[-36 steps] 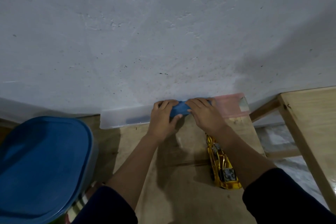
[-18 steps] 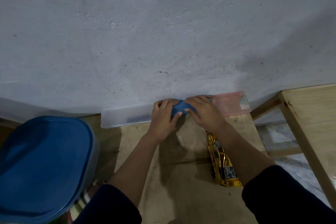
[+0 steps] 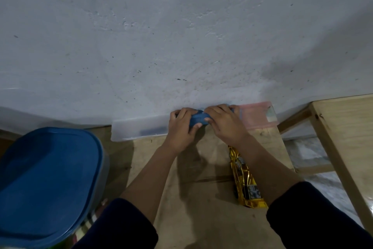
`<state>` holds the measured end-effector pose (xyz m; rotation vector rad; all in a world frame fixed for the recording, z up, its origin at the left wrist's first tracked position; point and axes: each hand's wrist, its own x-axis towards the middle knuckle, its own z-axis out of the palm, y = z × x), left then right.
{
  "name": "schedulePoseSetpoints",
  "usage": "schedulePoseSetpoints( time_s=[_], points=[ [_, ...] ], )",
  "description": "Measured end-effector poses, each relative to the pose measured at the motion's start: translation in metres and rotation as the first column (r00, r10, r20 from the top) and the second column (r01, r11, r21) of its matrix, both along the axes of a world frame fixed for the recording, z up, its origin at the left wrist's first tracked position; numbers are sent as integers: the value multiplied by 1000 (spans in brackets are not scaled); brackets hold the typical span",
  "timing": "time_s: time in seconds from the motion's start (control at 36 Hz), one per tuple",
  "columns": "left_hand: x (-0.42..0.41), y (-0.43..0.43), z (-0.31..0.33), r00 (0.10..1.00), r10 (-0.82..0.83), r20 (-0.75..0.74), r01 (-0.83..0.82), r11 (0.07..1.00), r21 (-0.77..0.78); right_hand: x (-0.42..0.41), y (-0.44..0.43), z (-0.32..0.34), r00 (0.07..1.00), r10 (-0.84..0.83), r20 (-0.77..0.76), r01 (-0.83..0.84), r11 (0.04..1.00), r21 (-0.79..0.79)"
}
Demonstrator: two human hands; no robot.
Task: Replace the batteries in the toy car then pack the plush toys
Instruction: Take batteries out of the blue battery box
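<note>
Both hands meet at the far edge of the wooden table (image 3: 201, 218), against the wall. My left hand (image 3: 181, 127) and my right hand (image 3: 224, 125) together grip a small blue object (image 3: 198, 120), mostly hidden by the fingers; what it is cannot be told. It sits at a long translucent plastic box (image 3: 139, 127) that runs along the wall and has a pinkish right end (image 3: 256, 115). The gold toy car (image 3: 245, 180) lies on the table under my right forearm, partly covered by it.
A large bin with a blue lid (image 3: 44, 184) stands at the lower left, with striped fabric (image 3: 88, 222) showing at its edge. A second wooden table (image 3: 347, 127) is at the right, with a gap down to the floor between the two. The grey wall fills the upper frame.
Both hands have stayed at the blue object, with the fingers shifting slightly over it. The toy car has not moved.
</note>
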<state>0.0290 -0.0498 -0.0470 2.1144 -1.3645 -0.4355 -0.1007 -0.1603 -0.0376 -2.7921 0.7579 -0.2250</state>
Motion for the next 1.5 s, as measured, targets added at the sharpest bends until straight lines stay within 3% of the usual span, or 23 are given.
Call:
schedulePoseSetpoints(
  time_s=[0.39,0.67,0.94,1.03,1.28,1.5],
  points=[
    [2,-3,6,997,1,-76,1,1000,31,4,0,3,999,-22,-40,22,1000,2],
    [5,-2,9,989,-15,-149,10,999,-34,0,-4,18,995,-14,-103,25,994,110],
    [3,1,10,984,23,-178,-40,995,-92,-2,-1,21,990,1,-144,10,997,78],
    [5,2,10,989,-6,-148,-7,996,-90,0,-1,24,989,-9,-146,16,999,49],
    [10,3,7,996,-88,6,89,993,-72,0,-11,42,990,7,-142,20,983,185],
    [16,7,27,950,-34,-311,-16,987,-157,-3,-16,50,999,-32,25,22,950,313]
  ],
)
